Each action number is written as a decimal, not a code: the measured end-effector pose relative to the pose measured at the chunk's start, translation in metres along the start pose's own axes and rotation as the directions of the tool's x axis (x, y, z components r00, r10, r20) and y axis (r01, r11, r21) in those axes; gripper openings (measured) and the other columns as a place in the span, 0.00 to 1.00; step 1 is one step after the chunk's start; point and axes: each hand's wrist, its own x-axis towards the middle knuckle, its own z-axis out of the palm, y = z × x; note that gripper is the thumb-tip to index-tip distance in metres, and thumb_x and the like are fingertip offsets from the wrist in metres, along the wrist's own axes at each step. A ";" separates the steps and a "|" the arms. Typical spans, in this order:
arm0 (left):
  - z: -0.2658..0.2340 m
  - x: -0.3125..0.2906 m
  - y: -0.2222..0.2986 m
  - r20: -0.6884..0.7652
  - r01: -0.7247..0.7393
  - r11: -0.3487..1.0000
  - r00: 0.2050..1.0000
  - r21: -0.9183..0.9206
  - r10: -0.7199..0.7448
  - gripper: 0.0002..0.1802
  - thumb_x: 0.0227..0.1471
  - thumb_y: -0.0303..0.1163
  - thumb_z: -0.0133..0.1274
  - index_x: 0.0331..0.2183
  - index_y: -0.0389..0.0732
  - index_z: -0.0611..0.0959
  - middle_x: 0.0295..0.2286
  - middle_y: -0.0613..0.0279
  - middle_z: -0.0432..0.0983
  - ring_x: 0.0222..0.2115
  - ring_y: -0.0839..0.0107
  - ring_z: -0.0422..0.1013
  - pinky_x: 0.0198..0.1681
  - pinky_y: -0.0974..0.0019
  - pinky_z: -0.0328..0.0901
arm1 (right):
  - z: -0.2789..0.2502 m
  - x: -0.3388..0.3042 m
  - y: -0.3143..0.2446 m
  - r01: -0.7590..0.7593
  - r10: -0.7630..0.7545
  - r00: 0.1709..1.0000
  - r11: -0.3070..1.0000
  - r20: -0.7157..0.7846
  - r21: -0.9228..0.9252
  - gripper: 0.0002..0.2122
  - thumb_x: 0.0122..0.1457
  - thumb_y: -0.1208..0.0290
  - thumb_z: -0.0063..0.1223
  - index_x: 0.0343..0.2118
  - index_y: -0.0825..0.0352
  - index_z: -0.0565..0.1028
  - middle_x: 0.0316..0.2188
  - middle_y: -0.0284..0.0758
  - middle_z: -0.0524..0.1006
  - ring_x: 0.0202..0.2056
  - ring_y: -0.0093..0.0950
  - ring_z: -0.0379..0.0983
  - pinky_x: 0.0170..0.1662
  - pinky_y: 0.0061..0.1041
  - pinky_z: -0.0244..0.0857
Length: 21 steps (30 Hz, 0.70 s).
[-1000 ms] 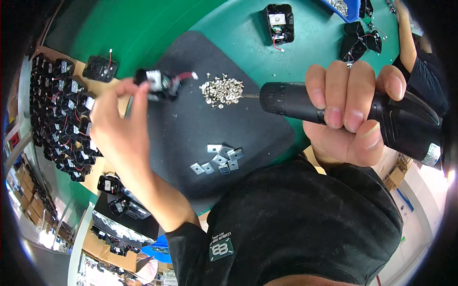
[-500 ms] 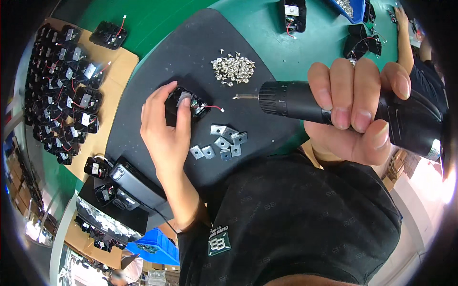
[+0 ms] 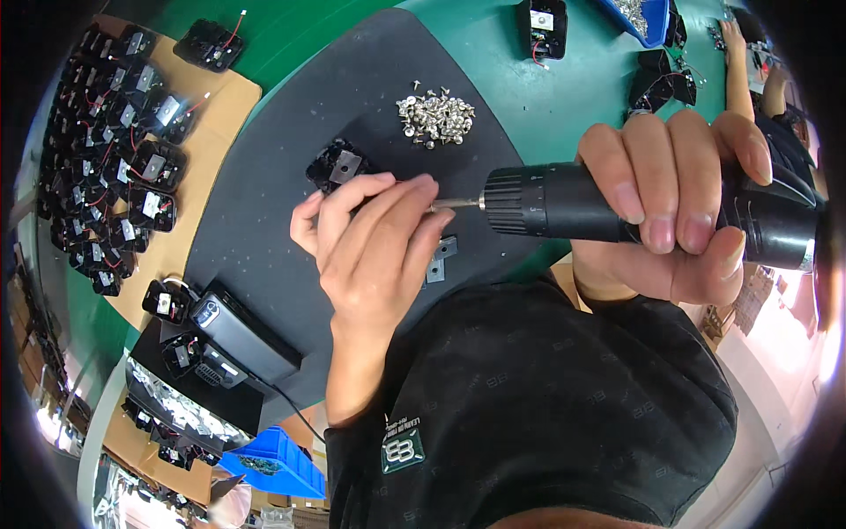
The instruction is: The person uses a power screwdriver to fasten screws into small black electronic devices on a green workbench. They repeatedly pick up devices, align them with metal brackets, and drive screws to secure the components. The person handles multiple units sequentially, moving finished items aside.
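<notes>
My right hand [image 3: 665, 198] is wrapped round a black power screwdriver [image 3: 546, 201], held level with its bit [image 3: 458, 203] pointing left. At the bit's tip, the fingers of my left hand [image 3: 374, 234] are pinched together; what they hold is too small and hidden to name. Just beyond that hand, a black plastic housing [image 3: 319, 167] lies on the dark mat, with a holed metal plate [image 3: 345, 166] in it. My left hand partly covers the housing. Square metal plates [image 3: 436, 269] show beside the left wrist, others hidden under the hand. A pile of silver screws [image 3: 434, 119] lies farther off.
Many black housings [image 3: 154, 167] crowd a cardboard sheet [image 3: 216, 106] at the left. A black boxy device [image 3: 251, 331] with a cable stands on the mat's near left. Across the green table are another housing [image 3: 542, 31], a blue screw bin [image 3: 652, 26] and another person's arm [image 3: 738, 75].
My left hand has let go of the housing and moved right to the screwdriver's bit, its fingers now pinched. The metal plate in the housing is now uncovered. The screwdriver has shifted slightly.
</notes>
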 end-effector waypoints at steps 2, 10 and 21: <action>0.000 -0.001 -0.001 -0.002 -0.005 0.999 1.000 -0.039 0.005 0.13 0.36 0.30 0.66 0.30 0.43 0.86 0.30 0.72 0.82 0.38 0.72 0.74 0.53 0.63 0.51 | 0.001 0.000 0.001 0.000 0.000 1.000 1.000 0.005 0.006 0.18 0.52 0.74 0.59 0.46 0.59 0.67 0.25 0.25 0.69 0.28 0.19 0.66 0.39 0.23 0.60; 0.004 -0.002 -0.002 -0.045 0.036 0.989 0.998 -0.142 -0.043 0.08 0.40 0.28 0.63 0.28 0.42 0.86 0.29 0.72 0.82 0.37 0.72 0.74 0.53 0.64 0.51 | 0.001 0.001 0.000 0.017 -0.017 1.000 0.998 0.003 0.060 0.18 0.51 0.74 0.60 0.44 0.59 0.67 0.26 0.26 0.71 0.28 0.19 0.68 0.38 0.23 0.61; 0.003 -0.003 -0.007 -0.025 0.032 0.985 0.999 -0.169 -0.036 0.09 0.38 0.28 0.63 0.29 0.43 0.86 0.30 0.71 0.82 0.39 0.72 0.74 0.54 0.63 0.51 | 0.001 0.004 0.003 -0.038 0.035 0.999 0.997 0.041 0.064 0.18 0.51 0.74 0.60 0.44 0.59 0.67 0.26 0.26 0.71 0.28 0.19 0.68 0.39 0.23 0.62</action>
